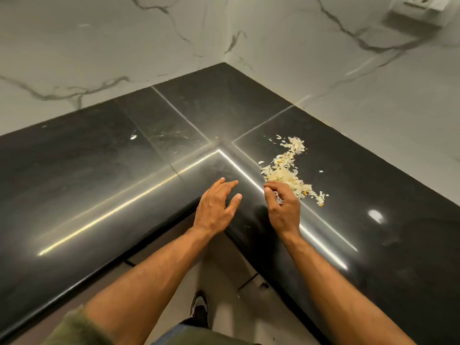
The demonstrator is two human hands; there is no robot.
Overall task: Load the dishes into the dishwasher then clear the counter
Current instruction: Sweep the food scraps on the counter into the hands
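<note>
Left hand point(216, 207) at 6 o'clock of frame centre: palm down, fingers straight and slightly spread, holding nothing, over the inner corner edge of the black counter point(99, 170). Right hand point(282, 207) at 3 o'clock of the left, near but apart: fingers point(272, 187) curled, tips touching the near end of the food scraps point(286, 170); a few pale bits visible under the palm, gripped or not: cannot tell. Scraps: pale flakes with some yellow-orange pieces, strung out on the counter's right-hand arm from the right hand toward 1 o'clock, short tail toward 4 o'clock, stray flakes around. Small white speck point(133, 137) on the counter at 10 o'clock of the left hand. White grey-veined wall point(99, 46) behind the counter, corner at 12 o'clock. Wall socket point(420, 8) at 1 o'clock, top edge. Shoe point(199, 305) on tiled floor point(231, 265) at 6 o'clock, between the forearms; olive sleeve point(74, 327) at 7 o'clock.
</note>
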